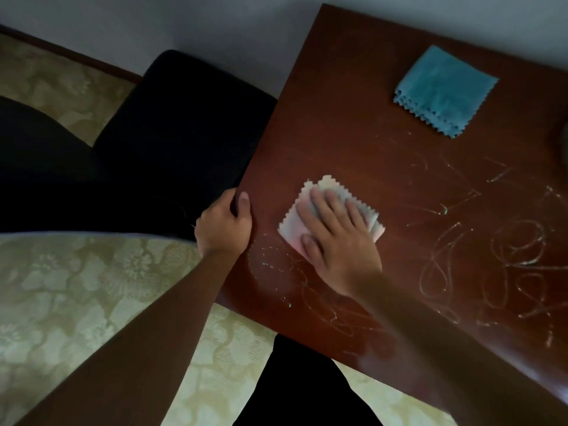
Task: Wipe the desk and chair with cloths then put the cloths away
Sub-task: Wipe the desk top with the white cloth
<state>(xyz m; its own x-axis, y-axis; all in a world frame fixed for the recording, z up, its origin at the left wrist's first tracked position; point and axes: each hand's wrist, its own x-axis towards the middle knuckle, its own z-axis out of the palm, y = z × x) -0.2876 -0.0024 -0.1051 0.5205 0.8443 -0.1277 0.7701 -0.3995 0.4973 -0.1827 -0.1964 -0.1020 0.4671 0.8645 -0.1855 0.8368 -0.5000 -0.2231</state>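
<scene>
My right hand [335, 238] pressed flat on the pale cloth [330, 210] near the desk [353, 124] edge, which my left hand [226, 224] gripped. Uneven pressure risked smearing scribbles [510, 256].

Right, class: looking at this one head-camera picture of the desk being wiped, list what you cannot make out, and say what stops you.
- Grey object at the desk's right side: cut off by the head view's edge.
- Pale cloth: its middle is hidden under the right hand.
- Left hand fingers: curled over the desk edge, out of sight.
- Chair: too dark for detail.
- Right forearm: blurred.
</scene>
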